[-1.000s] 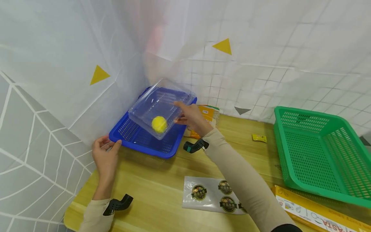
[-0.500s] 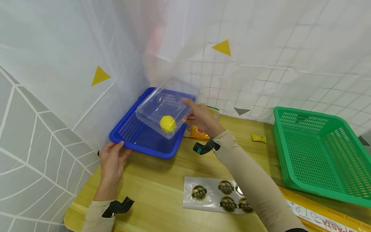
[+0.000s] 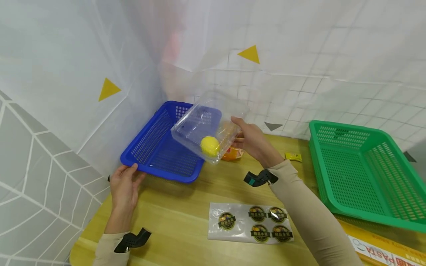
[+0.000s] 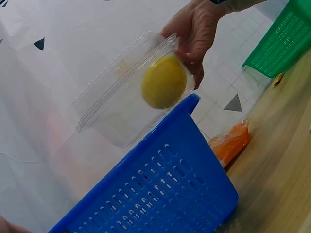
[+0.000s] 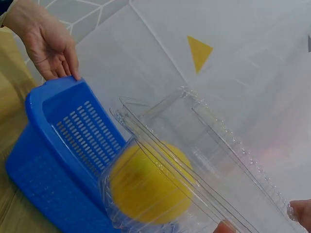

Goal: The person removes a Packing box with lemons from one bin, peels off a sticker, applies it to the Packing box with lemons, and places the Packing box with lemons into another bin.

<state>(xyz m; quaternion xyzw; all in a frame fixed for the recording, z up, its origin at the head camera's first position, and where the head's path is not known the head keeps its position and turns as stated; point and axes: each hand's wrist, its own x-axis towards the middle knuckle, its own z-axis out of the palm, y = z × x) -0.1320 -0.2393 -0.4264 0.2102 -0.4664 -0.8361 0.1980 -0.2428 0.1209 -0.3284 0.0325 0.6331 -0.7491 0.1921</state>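
My left hand (image 3: 124, 188) grips the near left corner of the blue plastic basket (image 3: 163, 175), thumb on the rim. From the side, my right hand (image 3: 254, 144) holds a clear plastic clamshell box (image 3: 191, 123) tilted above the basket's right part. A round yellow fruit (image 3: 210, 146) lies in the box's lower corner, and shows large through the plastic in the right wrist view. Its exact kind is unclear. The left wrist view has the box (image 4: 114, 119) above the basket's rim (image 4: 192, 103). Nothing shows inside the basket where its floor is visible.
Behind the box an orange packet (image 3: 233, 153) is partly hidden. A small yellow packet (image 3: 293, 157) lies near the green basket (image 3: 320, 173) at right. A sheet of round stickers (image 3: 243, 233) lies in front, and a pasta box (image 3: 382, 251) sits at lower right.
My right hand has carried the clear box with the fruit to the right, from over the basket's middle towards its right side. My left hand stays at the basket's corner.
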